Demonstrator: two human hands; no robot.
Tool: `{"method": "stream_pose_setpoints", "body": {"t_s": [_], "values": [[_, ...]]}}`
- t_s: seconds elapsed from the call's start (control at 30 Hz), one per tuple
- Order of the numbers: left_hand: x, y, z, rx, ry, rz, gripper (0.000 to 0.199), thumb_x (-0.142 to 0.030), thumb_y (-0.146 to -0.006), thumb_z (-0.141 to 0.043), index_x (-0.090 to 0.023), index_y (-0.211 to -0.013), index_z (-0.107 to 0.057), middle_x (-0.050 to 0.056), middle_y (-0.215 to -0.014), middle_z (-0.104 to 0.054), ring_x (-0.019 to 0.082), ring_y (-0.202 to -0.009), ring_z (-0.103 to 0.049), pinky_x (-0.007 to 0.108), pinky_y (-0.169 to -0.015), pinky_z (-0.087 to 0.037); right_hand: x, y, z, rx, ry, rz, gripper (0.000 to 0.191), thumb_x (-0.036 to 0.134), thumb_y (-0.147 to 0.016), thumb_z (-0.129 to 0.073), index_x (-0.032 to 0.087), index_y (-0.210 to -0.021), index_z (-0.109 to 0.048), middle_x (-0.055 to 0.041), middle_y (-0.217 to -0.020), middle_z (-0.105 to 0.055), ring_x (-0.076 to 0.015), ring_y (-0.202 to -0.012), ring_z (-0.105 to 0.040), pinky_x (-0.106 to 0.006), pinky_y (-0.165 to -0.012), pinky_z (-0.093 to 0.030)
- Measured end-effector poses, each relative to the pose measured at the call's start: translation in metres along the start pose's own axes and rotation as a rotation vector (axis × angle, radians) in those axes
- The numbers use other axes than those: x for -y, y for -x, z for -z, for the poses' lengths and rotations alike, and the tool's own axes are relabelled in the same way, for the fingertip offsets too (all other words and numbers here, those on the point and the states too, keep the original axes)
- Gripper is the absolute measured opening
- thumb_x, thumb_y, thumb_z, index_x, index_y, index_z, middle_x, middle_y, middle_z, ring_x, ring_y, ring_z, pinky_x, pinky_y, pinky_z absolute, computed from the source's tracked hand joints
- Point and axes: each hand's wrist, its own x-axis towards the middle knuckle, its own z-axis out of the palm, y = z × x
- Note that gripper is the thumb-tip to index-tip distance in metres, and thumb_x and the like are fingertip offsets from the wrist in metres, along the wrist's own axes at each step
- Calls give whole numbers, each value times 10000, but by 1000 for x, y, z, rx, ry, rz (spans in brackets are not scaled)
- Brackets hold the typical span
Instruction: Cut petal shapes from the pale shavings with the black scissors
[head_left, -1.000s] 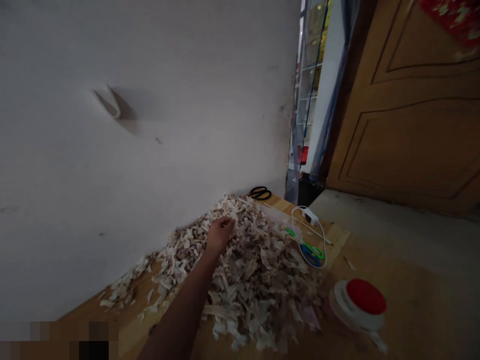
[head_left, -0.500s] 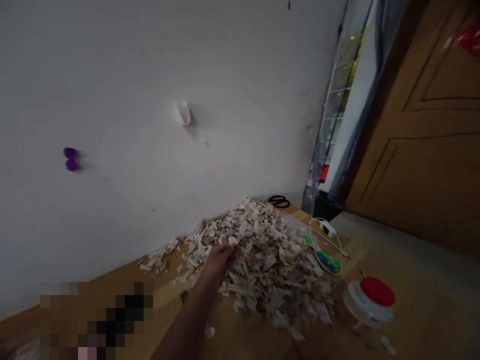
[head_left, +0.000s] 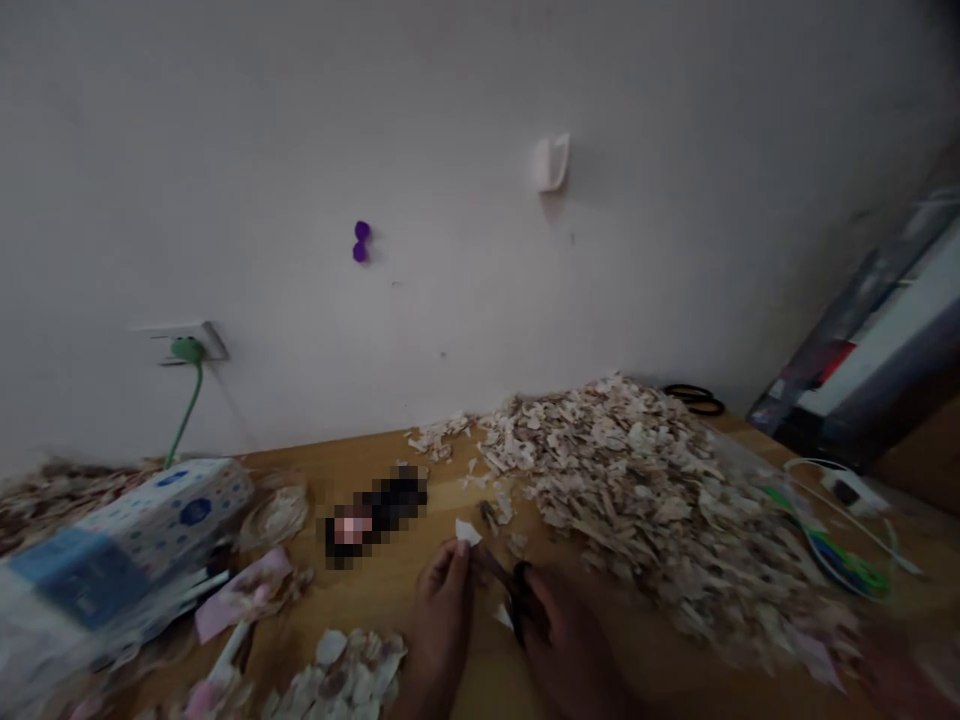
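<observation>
Near the bottom centre, my left hand [head_left: 444,610] pinches a small whitish flake [head_left: 468,532] between thumb and fingers. Close beside it on the right, my right hand [head_left: 559,625] is wrapped round dark-handled scissors [head_left: 517,590], whose blades point up and left toward the flake. The blades are blurred, so how far apart they are is unclear. A large heap of pale, dry flakes [head_left: 630,470] spreads over the wooden table [head_left: 450,495] behind and to the right of my hands. A smaller pile of rounder whitish pieces [head_left: 345,675] lies left of my left hand.
A blue-and-white tissue package [head_left: 150,530] and a pink piece [head_left: 244,595] are at the left. Black-handled scissors [head_left: 694,398] lie behind the heap. A white cable with an adapter [head_left: 855,492] and green-blue scissors [head_left: 840,565] sit at the right. A wall stands behind.
The view has swung left. My left hand has left the heap with a flake and is now beside my right hand, which has come into view holding scissors.
</observation>
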Motion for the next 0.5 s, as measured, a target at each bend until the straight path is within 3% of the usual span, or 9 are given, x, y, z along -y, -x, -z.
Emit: {"method": "stream_pose_setpoints", "body": {"t_s": [0.17, 0.3, 0.5], "values": [[3, -3, 7, -62, -52, -54, 287, -414, -617, -781, -162, -692, -666, 5, -615, -622, 130, -586, -560, 223, -579, -425, 3, 4, 2, 81, -54, -32, 196, 255, -840, -476, 196, -987, -591, -94, -952, -637, -233, -882, -592, -345, -785, -464], [1, -4, 3, -23, 59, -61, 254, -329, -592, -812, -173, -682, -632, -9, -609, -604, 105, -570, -535, 211, -585, -423, 3, 3, 12, 212, -118, -95, 168, 250, -819, -503, 203, -934, -616, -57, -887, -659, -205, -815, -610, -299, -737, -465], [0, -3, -3, 7, 180, 17, 282, -304, -564, -835, -163, -741, -667, -10, -642, -618, 72, -564, -506, 180, -567, -413, 1, 5, 16, 137, -108, -92, 139, 264, -791, -553, 211, -887, -639, -50, -849, -662, -210, -783, -605, -310, -725, -458]]}}
